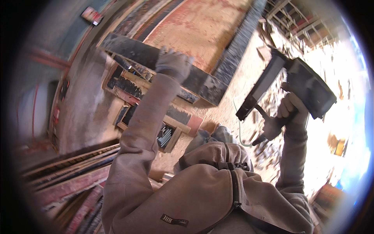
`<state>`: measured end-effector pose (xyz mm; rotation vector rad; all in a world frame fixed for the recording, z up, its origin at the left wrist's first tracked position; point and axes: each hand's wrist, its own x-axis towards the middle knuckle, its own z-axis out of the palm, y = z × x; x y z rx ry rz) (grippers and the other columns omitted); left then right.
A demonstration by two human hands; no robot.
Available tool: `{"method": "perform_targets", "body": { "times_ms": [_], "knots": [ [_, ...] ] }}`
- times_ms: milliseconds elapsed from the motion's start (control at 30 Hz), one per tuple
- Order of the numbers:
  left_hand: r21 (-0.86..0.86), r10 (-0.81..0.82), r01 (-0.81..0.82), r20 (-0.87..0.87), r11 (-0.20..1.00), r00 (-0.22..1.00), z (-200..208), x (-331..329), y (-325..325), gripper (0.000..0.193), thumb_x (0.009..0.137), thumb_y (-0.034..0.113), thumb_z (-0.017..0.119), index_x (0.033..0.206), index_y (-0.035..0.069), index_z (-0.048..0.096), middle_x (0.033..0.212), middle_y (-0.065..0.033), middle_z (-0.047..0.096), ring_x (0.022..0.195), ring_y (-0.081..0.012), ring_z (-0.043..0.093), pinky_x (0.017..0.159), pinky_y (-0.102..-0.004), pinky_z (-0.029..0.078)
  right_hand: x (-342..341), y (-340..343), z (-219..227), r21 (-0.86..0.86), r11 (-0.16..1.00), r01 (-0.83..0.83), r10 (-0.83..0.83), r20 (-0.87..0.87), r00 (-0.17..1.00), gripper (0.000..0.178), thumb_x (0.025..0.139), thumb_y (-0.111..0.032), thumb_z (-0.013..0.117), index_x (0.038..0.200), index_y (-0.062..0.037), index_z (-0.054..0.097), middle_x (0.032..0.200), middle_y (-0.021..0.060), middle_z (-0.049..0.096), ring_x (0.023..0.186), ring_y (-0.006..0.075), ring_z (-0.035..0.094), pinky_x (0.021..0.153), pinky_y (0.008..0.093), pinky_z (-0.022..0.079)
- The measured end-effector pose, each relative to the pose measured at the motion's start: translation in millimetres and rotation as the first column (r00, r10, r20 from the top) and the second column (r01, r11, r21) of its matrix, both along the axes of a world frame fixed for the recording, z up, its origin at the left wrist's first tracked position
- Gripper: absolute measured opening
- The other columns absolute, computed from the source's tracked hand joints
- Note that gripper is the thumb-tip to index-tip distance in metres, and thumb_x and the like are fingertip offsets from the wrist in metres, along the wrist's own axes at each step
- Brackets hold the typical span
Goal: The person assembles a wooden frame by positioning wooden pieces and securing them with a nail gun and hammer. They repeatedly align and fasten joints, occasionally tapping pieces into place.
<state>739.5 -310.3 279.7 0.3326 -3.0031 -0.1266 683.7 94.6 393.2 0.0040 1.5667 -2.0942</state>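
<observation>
My right hand is closed round the handle of a black nail gun, raised to the right. The gun's long magazine slants down to the left, and a thin pale hose hangs below the handle. My left hand, in a greyish glove, is on the near dark edge board of a wooden panel; its fingers curl over the board's top. Another dark board runs along the panel's right side.
Below the panel is a wooden stand with a small box holding nail strips. Stacked planks lie at the lower left. A phone-like object rests at the upper left. Wood scraps litter the ground to the right, under bright glare.
</observation>
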Motion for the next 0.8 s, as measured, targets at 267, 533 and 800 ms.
{"method": "perform_targets", "body": {
  "times_ms": [267,533,800],
  "knots": [
    [-0.103,0.034,-0.035,-0.012,0.994,0.999,-10.5,-8.7,1.7,0.057,0.105,0.052,0.04,0.099,0.008,0.077,0.108,-0.0137,0.074,0.111,-0.0316,0.064,0.115,-0.0424,0.033,81.5,23.9,-134.7,-0.303,0.953,0.021,0.107,0.4,0.91,0.037,0.099,-0.017,0.051,0.126,0.0071,0.056,0.058,-0.0022,0.034,0.043,0.0145,0.036,0.045,0.0332,0.039],
    [-0.202,0.13,-0.118,0.049,0.972,0.99,-13.4,-12.2,0.7,0.062,0.104,0.057,0.037,0.111,0.01,0.077,0.109,-0.0204,0.073,0.112,-0.0372,0.063,0.108,-0.0457,0.04,147.3,13.9,-182.1,-0.547,0.836,0.034,0.279,0.478,0.833,0.023,0.098,-0.022,0.052,0.084,-0.0051,0.057,0.058,-0.0017,0.035,0.049,0.014,0.039,0.048,0.0317,0.039],
    [-0.183,0.113,-0.105,0.037,0.977,0.993,-20.4,-15.2,-10.1,0.065,0.104,0.059,0.037,0.11,0.008,0.076,0.105,-0.0215,0.072,0.11,-0.0367,0.063,0.103,-0.047,0.044,164.9,-3.0,-204.9,-0.617,0.763,0.192,0.271,0.575,0.772,0.032,0.098,-0.025,0.054,0.112,0.0033,0.064,0.055,-0.0027,0.036,0.043,0.0145,0.038,0.043,0.0347,0.041]
  ]
}}
